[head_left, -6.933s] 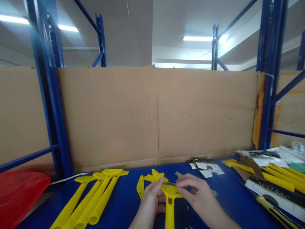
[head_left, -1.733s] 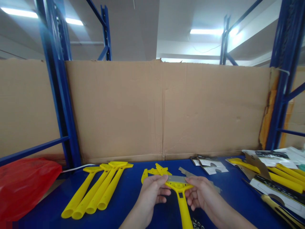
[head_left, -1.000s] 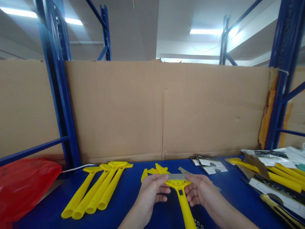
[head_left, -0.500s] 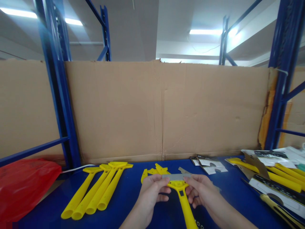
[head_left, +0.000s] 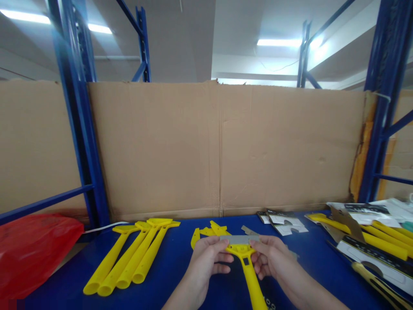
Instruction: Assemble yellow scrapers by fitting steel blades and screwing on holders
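Observation:
Between both hands a grey metal scraper blade (head_left: pixel 239 239) lies across the head of a yellow scraper handle (head_left: pixel 251 280), whose shaft points down toward me. With thumb and fingers, my left hand (head_left: pixel 206 262) is closed on the blade's left end, by the corner of the yellow head. At the opposite end my right hand (head_left: pixel 270 258) pinches the blade the same way. Just behind the hands are small yellow plastic pieces (head_left: pixel 218 228) and another loose metal blade (head_left: pixel 248 230). Part of that pile is hidden by my left hand.
Several yellow scraper handles (head_left: pixel 129 254) lie side by side at the left, near a red plastic bag (head_left: pixel 38 254). White and black packaging cards (head_left: pixel 287 223) sit at the back right. More yellow handles (head_left: pixel 383 242) and a utility knife (head_left: pixel 371 280) lie far right. Cardboard (head_left: pixel 161 150) walls the blue table's back.

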A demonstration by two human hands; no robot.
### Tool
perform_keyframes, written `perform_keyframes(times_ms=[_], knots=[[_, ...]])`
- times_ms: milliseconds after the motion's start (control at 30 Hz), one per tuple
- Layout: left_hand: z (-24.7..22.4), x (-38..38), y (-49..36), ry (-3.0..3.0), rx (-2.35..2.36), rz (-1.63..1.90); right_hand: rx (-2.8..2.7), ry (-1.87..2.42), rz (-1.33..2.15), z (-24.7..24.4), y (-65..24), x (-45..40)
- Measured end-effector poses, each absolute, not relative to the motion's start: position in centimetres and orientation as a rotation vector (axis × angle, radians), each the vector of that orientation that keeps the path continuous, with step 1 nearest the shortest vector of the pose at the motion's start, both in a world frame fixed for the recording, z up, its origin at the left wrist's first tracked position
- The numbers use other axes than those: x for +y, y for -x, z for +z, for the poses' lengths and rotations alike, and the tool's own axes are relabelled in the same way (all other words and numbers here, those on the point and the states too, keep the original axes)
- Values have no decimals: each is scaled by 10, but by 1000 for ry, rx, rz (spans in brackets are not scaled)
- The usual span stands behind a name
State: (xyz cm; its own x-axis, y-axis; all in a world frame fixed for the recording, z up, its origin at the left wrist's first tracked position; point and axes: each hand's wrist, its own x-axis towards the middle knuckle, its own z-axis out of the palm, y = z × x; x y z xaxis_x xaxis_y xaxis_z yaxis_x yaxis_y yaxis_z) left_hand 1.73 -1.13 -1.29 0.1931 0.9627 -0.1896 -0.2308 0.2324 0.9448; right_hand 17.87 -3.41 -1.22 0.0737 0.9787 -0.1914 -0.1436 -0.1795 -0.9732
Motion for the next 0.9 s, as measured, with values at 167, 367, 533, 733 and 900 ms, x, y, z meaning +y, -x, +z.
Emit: perform_keyframes(times_ms=[167, 367, 533, 733, 900], knots=[[-15, -11, -17, -922, 983, 1064, -964, 1239, 1332, -11, -179, -36], [-14, -9, -18, -950, 1006, 1073, -960, 1241, 1342, -11, -178, -36], [-11, -10, -18, -958, 1000, 1105, -955, 1300, 1340, -7, -177, -37], [-11, -10, -19, -967, 1013, 1102, -975, 1282, 1339, -11, -179, -37], [-11, -11, -19, -944, 1007, 1082, -964, 1261, 1337, -10, -179, -37]])
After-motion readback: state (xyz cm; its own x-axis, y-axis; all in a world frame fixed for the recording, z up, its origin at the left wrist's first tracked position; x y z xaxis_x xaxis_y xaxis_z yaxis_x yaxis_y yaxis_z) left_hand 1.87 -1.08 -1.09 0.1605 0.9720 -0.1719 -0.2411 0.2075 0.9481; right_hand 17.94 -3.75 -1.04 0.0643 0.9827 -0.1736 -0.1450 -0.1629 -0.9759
